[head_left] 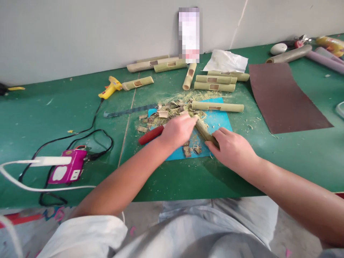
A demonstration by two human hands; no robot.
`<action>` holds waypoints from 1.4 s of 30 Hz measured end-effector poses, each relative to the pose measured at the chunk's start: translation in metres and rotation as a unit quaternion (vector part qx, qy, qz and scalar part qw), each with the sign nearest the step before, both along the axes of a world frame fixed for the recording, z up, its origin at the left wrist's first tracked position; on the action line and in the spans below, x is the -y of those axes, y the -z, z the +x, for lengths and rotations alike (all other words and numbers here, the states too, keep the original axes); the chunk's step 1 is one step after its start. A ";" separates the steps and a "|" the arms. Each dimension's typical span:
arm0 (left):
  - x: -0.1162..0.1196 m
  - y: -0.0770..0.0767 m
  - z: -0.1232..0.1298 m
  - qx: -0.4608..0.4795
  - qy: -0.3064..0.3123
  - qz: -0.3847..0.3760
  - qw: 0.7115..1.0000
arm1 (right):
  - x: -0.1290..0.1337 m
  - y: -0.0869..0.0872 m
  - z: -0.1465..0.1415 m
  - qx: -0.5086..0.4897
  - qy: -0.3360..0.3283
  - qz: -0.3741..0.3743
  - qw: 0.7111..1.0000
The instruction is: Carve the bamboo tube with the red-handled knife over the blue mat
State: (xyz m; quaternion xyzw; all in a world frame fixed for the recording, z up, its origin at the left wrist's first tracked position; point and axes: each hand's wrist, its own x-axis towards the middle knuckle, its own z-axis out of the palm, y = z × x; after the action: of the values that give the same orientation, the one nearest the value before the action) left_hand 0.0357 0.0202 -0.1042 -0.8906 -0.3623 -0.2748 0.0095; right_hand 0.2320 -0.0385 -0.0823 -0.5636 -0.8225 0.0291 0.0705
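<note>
A short bamboo tube (203,128) slants between my hands over a blue sheet (225,118). My right hand (233,148) is wrapped round its near end. My left hand (178,130) is closed at the far end, its fingertips partly hidden. A red handle (151,135) pokes out beside the left wrist; its other end is hidden behind that hand, and I cannot tell if the hand touches it. Bamboo chips and shavings (172,109) are heaped past the left hand. Another bamboo tube with a cut slot (231,107) lies across the sheet's far part.
Several notched bamboo tubes (215,87) lie toward the wall, near a phone (189,36) with a blurred screen. A yellow glue gun (110,87) and a magenta power block (68,166) with cables are at left. Brown sandpaper-like sheet (287,100) lies at right.
</note>
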 end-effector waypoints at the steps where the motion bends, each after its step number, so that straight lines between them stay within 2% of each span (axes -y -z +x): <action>1: 0.000 0.000 0.001 -0.002 0.025 -0.008 1.000 | 0.000 0.000 0.000 0.000 -0.002 0.000 1.000; 3: 0.000 0.000 0.001 0.002 0.064 -0.017 0.998 | 0.000 0.000 0.000 0.001 -0.002 -0.003 1.000; 6: -0.001 0.001 0.002 0.026 0.016 -0.004 1.000 | 0.000 -0.001 0.000 -0.002 0.000 -0.005 1.000; 10: -0.001 0.002 0.001 0.008 0.072 -0.022 0.997 | -0.001 -0.003 -0.001 0.002 0.004 -0.018 1.000; 12: -0.002 0.001 0.001 0.020 0.020 -0.009 1.000 | -0.001 -0.004 -0.002 0.006 0.009 -0.019 1.000; 16: -0.001 -0.001 0.001 -0.008 0.050 -0.001 0.999 | 0.000 -0.004 -0.003 0.014 0.011 -0.025 1.000; 19: -0.002 0.000 0.001 0.015 0.003 0.004 1.000 | 0.000 -0.004 -0.003 0.016 0.013 -0.020 1.000; 23: -0.004 0.005 -0.001 0.009 0.057 -0.016 0.998 | 0.000 -0.003 -0.002 0.013 0.013 -0.020 1.000; 26: -0.006 0.005 -0.002 0.025 0.029 0.006 0.999 | 0.000 -0.002 -0.002 0.013 0.014 -0.014 1.000; 29: -0.006 0.003 -0.002 0.012 0.062 -0.008 0.998 | 0.000 0.000 -0.002 0.012 0.010 -0.012 1.000; 33: -0.003 0.002 0.000 0.024 0.010 -0.008 1.000 | 0.001 -0.001 -0.003 0.015 0.008 -0.010 1.000; 37: 0.000 0.003 0.002 0.012 0.070 -0.010 0.997 | 0.001 -0.005 -0.004 0.020 0.011 -0.023 0.999; 40: -0.002 0.004 0.000 0.020 0.019 0.004 1.000 | 0.002 -0.006 -0.004 0.022 0.014 -0.022 0.999; 42: -0.003 0.004 -0.001 0.001 0.047 -0.010 0.999 | 0.002 -0.006 -0.004 0.020 0.015 -0.022 0.999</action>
State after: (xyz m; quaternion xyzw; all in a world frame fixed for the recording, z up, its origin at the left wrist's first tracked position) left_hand 0.0345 0.0235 -0.1085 -0.9065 -0.3226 -0.2721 -0.0127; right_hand 0.2281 -0.0407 -0.0764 -0.5774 -0.8146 0.0350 0.0418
